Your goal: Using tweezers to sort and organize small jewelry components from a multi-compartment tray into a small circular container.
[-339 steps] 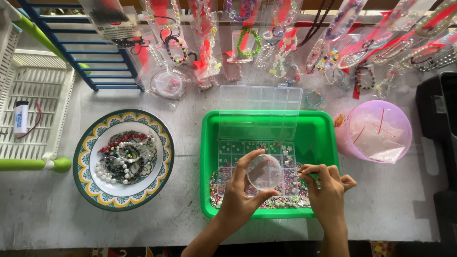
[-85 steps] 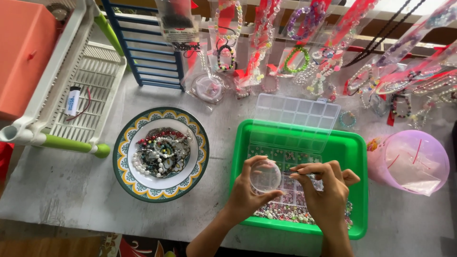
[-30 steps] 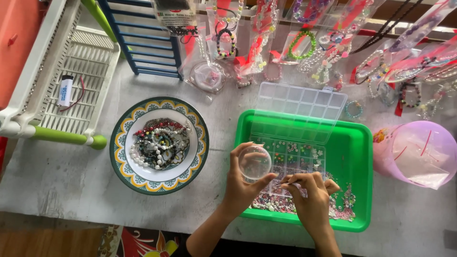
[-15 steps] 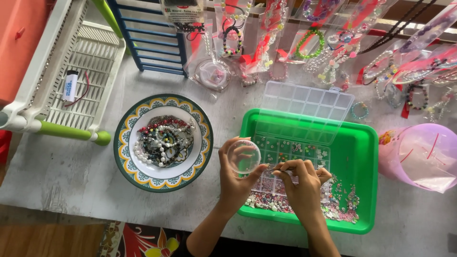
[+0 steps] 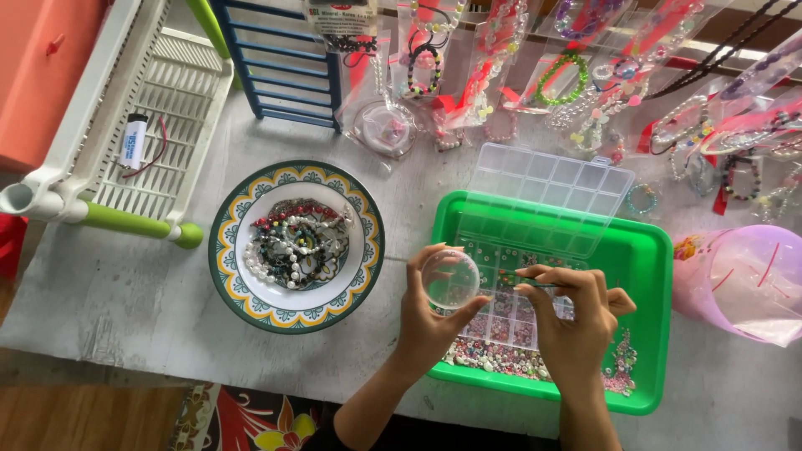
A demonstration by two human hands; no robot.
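Clear round dish (image 5: 449, 280) being gripped in left hand (image 5: 428, 321) | right hand (image 5: 576, 321) pinching thin tool (image 5: 535, 284), lying level, tip pointing left at dish | both hovering over green tray (image 5: 647, 334)

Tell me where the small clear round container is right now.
In the head view, the small clear round container is held up in the left hand, over the left edge of the green tray, right of the patterned plate.
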